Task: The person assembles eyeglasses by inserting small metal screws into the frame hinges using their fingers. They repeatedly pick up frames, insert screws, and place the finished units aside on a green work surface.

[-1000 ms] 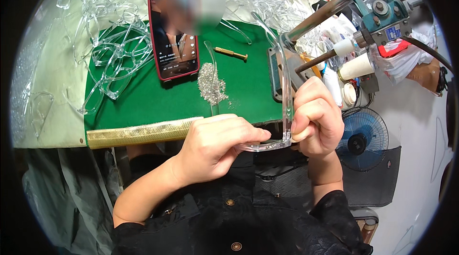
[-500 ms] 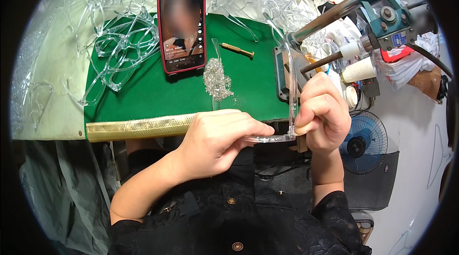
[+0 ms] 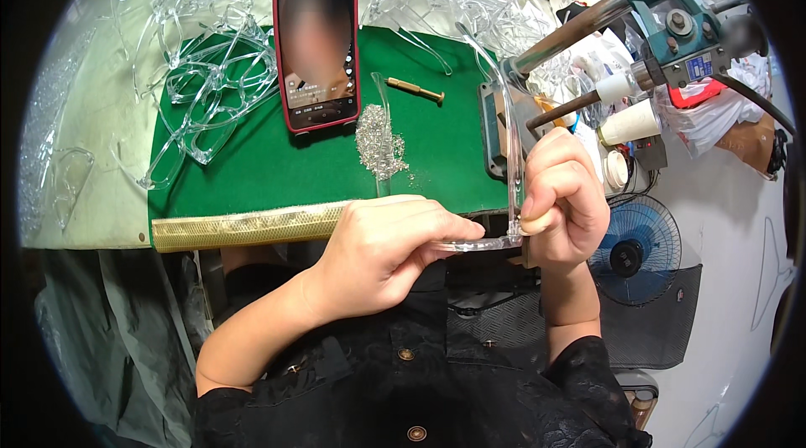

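Observation:
My left hand point(image 3: 382, 242) is closed around the front part of a clear plastic glasses frame point(image 3: 480, 246), its index finger stretched along the top. A clear temple arm point(image 3: 513, 146) rises from the frame's right end and points away from me. At that corner my right hand point(image 3: 567, 204) is closed, with thumb and bent fingers pressed at the joint. Whether it also pinches a small part there is hidden. Beyond my hands, a heap of tiny metal pieces point(image 3: 378, 146) lies on the green mat point(image 3: 277, 171), a loose clear temple across it.
A phone point(image 3: 317, 49) in a red case stands behind the heap, beside a brass screwdriver point(image 3: 415, 89). Clear glasses frames point(image 3: 210, 87) pile up at left and back. A teal bench press point(image 3: 672, 20) stands at right, a fan point(image 3: 634, 251) below. A gold mesh-patterned strip point(image 3: 243, 228) edges the table.
The temple's far tip has swung slightly left, and my right hand has shifted a little left with it. My left hand keeps its hold. The picture on the phone differs.

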The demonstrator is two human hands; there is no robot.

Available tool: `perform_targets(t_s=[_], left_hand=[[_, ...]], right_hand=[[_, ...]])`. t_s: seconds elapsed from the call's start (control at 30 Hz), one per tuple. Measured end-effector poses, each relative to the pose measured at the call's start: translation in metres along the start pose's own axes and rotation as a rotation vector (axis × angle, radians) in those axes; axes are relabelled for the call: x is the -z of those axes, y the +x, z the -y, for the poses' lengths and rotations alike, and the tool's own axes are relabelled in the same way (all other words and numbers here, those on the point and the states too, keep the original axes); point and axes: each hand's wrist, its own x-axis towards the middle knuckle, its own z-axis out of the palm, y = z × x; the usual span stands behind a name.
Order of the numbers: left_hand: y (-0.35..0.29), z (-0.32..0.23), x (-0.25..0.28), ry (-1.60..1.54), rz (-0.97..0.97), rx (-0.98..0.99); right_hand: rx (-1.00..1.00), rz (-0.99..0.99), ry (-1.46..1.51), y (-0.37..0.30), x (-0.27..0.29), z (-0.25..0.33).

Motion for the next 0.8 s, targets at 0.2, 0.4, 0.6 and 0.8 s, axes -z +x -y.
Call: perform_targets(t_s=[0.2, 0.4, 0.6, 0.8], left_hand=[[-0.0007, -0.0011, -0.001, -0.042, 0.002, 0.035], [0.001, -0.0029, -0.0029, -0.106, 0.005, 0.073], [0.0014, -0.0036, -0.0032, -0.158, 0.025, 0.119], [0.0021, -0.0045, -0.0039, -0.18, 0.02, 0.128]], right_hand=[[-0.031, -0.001, 0.114, 0.0009, -0.001, -0.0002], [-0.01, 0.001, 0.197, 0.0017, -0.0005, -0.0033], [0.038, 0.034, 0.142, 0.0035, 0.0027, -0.0069], [0.021, 0.039, 0.133, 0.003, 0.003, -0.0068]])
